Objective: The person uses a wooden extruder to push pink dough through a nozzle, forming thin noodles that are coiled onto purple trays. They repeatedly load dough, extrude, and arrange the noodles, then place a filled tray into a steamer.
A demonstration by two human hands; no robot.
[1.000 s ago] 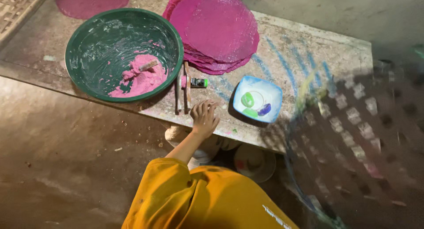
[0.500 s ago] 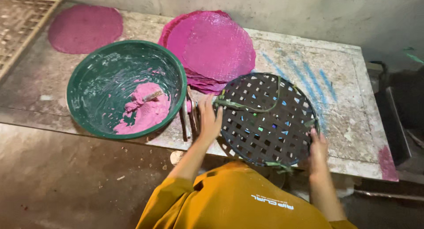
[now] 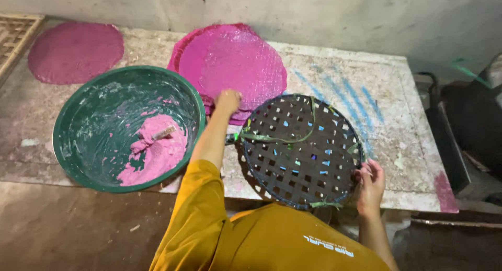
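Note:
My left hand [image 3: 228, 99] reaches across the table and rests on the near edge of a stack of round pink sheets [image 3: 235, 67]. Its fingers are curled and seen from behind, so any grip is hidden. My right hand [image 3: 370, 183] grips the right rim of a dark round woven tray [image 3: 300, 151], which lies flat on the stone table [image 3: 397, 124] with green strips tied into it. The tray sits just right of my left forearm.
A big green basin [image 3: 89, 119] holding pink dough and a small scraper stands at the left. A single pink sheet [image 3: 76, 51] lies at the far left, next to a wooden lattice [image 3: 13, 38]. Blue streaks mark the table top. A wall runs behind.
The woven tray has come down from the right onto the table, covering the small white dish. My left hand has moved from the table's front edge up to the pink stack.

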